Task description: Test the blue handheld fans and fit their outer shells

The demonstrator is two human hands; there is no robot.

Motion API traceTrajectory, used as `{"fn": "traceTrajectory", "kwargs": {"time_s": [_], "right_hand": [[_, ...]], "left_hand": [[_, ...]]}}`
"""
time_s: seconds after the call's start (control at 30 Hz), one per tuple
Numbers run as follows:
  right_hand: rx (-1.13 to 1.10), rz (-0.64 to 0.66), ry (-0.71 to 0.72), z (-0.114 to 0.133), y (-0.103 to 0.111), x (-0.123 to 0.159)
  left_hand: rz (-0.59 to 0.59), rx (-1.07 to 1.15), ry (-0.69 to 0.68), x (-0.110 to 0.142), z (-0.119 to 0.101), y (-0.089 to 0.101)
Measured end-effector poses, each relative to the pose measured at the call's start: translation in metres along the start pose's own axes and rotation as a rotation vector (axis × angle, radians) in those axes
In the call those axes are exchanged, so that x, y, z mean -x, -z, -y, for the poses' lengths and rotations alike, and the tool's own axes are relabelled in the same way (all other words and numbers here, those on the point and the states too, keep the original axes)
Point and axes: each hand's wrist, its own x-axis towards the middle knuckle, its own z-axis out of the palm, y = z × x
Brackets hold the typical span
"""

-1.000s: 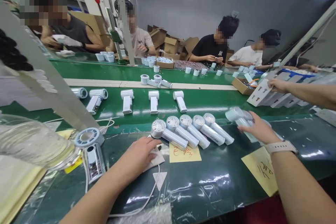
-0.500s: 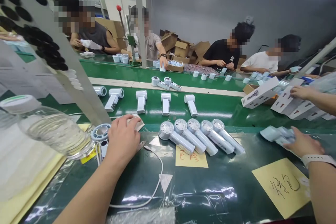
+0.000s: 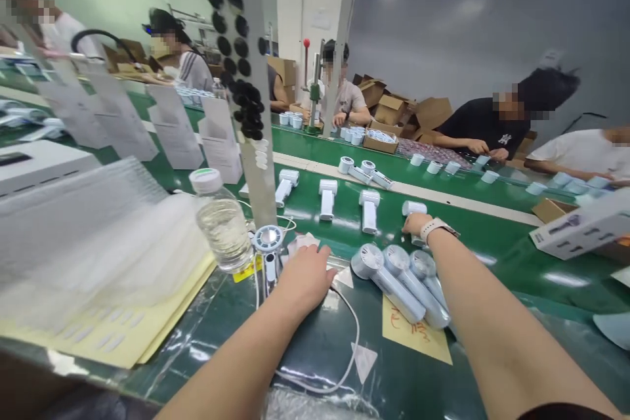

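My left hand [image 3: 304, 277] lies palm down on the green table, fingers curled over a white pad [image 3: 301, 242] beside a fan standing in a fixture [image 3: 268, 240]. My right hand [image 3: 416, 222], a pale watch on its wrist, reaches onto the green conveyor belt [image 3: 443, 236] and closes over a white handheld fan [image 3: 412, 207]. Under that forearm, three pale blue fans [image 3: 388, 279] lie side by side on the table, above a yellow note [image 3: 416, 336].
A water bottle [image 3: 222, 223] and a perforated metal post [image 3: 252, 118] stand left of the fixture. More white fans [image 3: 327, 198] lie on the belt. A white cable [image 3: 347, 357] loops near the table's front. A printed box [image 3: 581, 233] sits at right. Several people work across the belt.
My right hand left the pale blue fans at the table's right and swung left onto the belt, over a white fan. My left hand stayed by the fixture. The view turned left.
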Motion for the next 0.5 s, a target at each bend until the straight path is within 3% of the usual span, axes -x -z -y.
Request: {"fn": "traceTrajectory", "kwargs": {"time_s": [0.13, 0.23, 0.33, 0.4, 0.5], "right_hand": [[0.001, 0.024, 0.011, 0.059, -0.003, -0.013], [-0.021, 0.002, 0.013, 0.084, -0.003, -0.007], [-0.084, -0.057, 0.045, 0.084, 0.007, 0.014], [-0.151, -0.112, 0.103, 0.076, 0.015, 0.036], [-0.249, -0.200, 0.225, 0.071, 0.018, 0.080]], "left_hand": [[-0.031, 0.076, -0.001, 0.001, -0.005, -0.004], [-0.098, 0.119, -0.046, 0.001, -0.007, -0.005], [-0.237, 0.256, -0.098, 0.002, -0.008, -0.006], [-0.295, 0.469, -0.122, 0.002, -0.009, -0.011], [-0.219, 1.022, -0.140, 0.000, -0.014, -0.023]]}}
